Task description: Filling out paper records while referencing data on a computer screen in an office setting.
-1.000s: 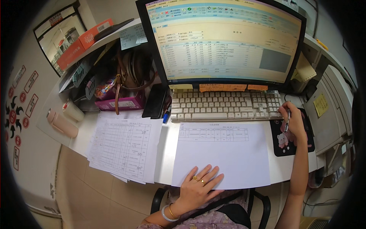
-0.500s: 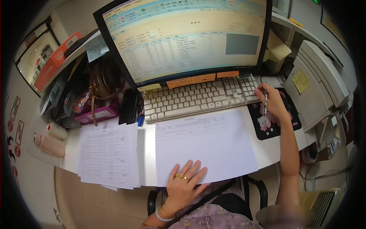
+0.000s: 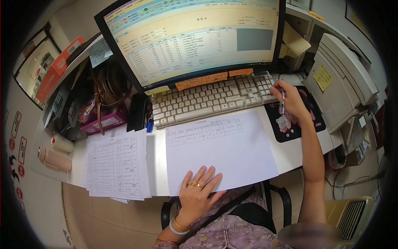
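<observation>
My left hand [image 3: 199,191] lies flat with fingers spread on the near edge of a large white sheet [image 3: 219,149] that carries a small printed table at its top. My right hand [image 3: 289,99] holds a pen [image 3: 282,107] and rests at the right end of the white keyboard [image 3: 211,99], above a black mouse pad [image 3: 296,124] with a cartoon bear. Behind the keyboard stands a monitor [image 3: 195,37] showing a spreadsheet, with orange sticky notes along its lower edge.
A stack of printed table sheets [image 3: 117,164] hangs over the desk edge at left. Beyond it sit a brown handbag [image 3: 108,85], a pink box [image 3: 105,123], a pink bottle [image 3: 54,159] and a white cup [image 3: 62,143]. A grey printer [image 3: 344,83] stands at right.
My right hand has shifted from the mouse pad up to the keyboard's right end, pen still in it. The view has tilted and moved closer. My left hand stays on the sheet.
</observation>
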Demonstrator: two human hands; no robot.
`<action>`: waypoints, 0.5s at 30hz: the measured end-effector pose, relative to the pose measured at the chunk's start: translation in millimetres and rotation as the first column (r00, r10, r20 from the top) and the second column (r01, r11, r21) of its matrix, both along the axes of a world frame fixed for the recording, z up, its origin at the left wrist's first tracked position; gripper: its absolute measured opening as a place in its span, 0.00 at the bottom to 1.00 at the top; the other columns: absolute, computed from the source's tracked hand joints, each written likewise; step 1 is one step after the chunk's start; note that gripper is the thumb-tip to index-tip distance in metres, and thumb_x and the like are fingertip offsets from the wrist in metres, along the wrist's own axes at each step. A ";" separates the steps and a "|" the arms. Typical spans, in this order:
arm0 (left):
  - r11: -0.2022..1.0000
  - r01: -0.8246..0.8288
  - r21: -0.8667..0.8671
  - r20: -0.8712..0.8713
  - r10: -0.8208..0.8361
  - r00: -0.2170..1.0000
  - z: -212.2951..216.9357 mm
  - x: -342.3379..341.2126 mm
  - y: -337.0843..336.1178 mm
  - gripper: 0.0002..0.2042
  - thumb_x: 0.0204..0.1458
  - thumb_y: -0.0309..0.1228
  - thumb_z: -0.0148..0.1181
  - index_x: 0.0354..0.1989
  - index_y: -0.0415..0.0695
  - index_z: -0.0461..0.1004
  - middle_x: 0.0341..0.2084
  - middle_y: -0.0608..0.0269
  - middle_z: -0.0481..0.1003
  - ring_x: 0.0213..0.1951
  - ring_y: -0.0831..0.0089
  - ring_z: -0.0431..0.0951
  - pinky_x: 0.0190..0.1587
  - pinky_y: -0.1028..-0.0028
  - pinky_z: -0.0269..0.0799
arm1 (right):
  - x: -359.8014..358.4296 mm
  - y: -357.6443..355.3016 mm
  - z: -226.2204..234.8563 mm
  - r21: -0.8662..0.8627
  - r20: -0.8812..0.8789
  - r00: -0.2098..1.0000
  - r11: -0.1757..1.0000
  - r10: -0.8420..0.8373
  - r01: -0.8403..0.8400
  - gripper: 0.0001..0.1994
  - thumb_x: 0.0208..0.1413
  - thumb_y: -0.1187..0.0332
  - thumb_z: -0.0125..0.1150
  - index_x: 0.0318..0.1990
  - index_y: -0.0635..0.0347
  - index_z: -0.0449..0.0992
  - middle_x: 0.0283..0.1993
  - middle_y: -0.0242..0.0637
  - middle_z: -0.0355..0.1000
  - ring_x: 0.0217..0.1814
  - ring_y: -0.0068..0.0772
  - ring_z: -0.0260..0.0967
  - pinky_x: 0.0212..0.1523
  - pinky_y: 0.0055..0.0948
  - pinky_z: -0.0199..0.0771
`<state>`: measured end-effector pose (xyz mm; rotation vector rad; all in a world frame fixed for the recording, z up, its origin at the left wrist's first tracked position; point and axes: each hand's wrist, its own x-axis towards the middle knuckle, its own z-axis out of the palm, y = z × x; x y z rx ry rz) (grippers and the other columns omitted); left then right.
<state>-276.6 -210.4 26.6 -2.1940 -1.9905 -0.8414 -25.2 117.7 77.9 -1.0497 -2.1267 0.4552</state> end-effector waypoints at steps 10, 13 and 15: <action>1.000 -0.005 0.005 0.007 0.005 1.000 -0.9 -1.3 -0.2 0.23 0.43 0.45 0.74 0.50 0.56 0.81 0.56 0.65 0.77 0.59 0.63 0.76 0.63 0.54 0.63 | -5.5 -3.1 0.4 -0.010 -0.001 1.000 1.000 0.010 -0.010 0.12 0.62 0.63 0.62 0.39 0.66 0.74 0.32 0.49 0.73 0.34 0.45 0.70 0.39 0.37 0.69; 1.000 -0.006 0.011 0.009 0.006 1.000 -1.0 -1.4 0.4 0.23 0.43 0.45 0.74 0.50 0.56 0.81 0.56 0.65 0.77 0.59 0.63 0.76 0.63 0.54 0.64 | -8.2 -6.4 1.5 -0.049 -0.018 1.000 0.999 0.007 -0.008 0.12 0.62 0.64 0.62 0.40 0.66 0.74 0.33 0.47 0.73 0.34 0.42 0.70 0.39 0.35 0.69; 1.000 -0.010 0.012 0.009 0.010 1.000 -1.6 -1.3 0.8 0.23 0.43 0.45 0.74 0.50 0.57 0.81 0.55 0.65 0.78 0.59 0.63 0.76 0.63 0.54 0.64 | -11.2 -9.4 2.5 -0.101 -0.037 0.999 0.995 -0.005 0.001 0.11 0.62 0.64 0.62 0.40 0.66 0.74 0.34 0.45 0.73 0.35 0.39 0.69 0.40 0.34 0.69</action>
